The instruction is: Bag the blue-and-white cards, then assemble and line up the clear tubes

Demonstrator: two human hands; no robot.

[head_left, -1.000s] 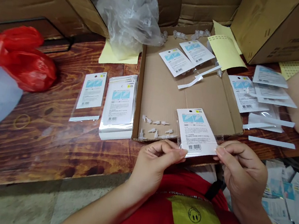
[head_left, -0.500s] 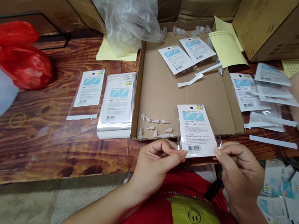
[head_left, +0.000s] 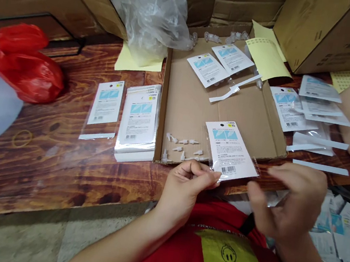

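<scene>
Between thumb and fingers, my left hand (head_left: pixel 188 185) pinches the lower left corner of a clear plastic packet with a white printed card (head_left: pixel 232 152) inside. The packet is tilted over the front edge of a shallow cardboard tray (head_left: pixel 194 107). My right hand (head_left: pixel 289 199) is off the packet, just right of its lower corner, thumb and fingers apart and slightly blurred. Several small white nozzle tips (head_left: pixel 183 141) lie in the tray's near left corner. Two carded packets (head_left: pixel 207 69) rest toward its back, beside torn white strips (head_left: pixel 224 95).
Left of the tray are a stack of packets (head_left: pixel 139 121) and a single packet (head_left: pixel 105 104). More packets (head_left: pixel 321 99) and strips lie to the right. A red plastic bag (head_left: pixel 36 77) sits far left, a clear bag (head_left: pixel 152 15) behind. Finished-looking packets (head_left: pixel 343 232) pile up low right.
My right hand has let go of the packet's lower right corner and moved a little right, its fingers opening. My left hand still holds the packet.
</scene>
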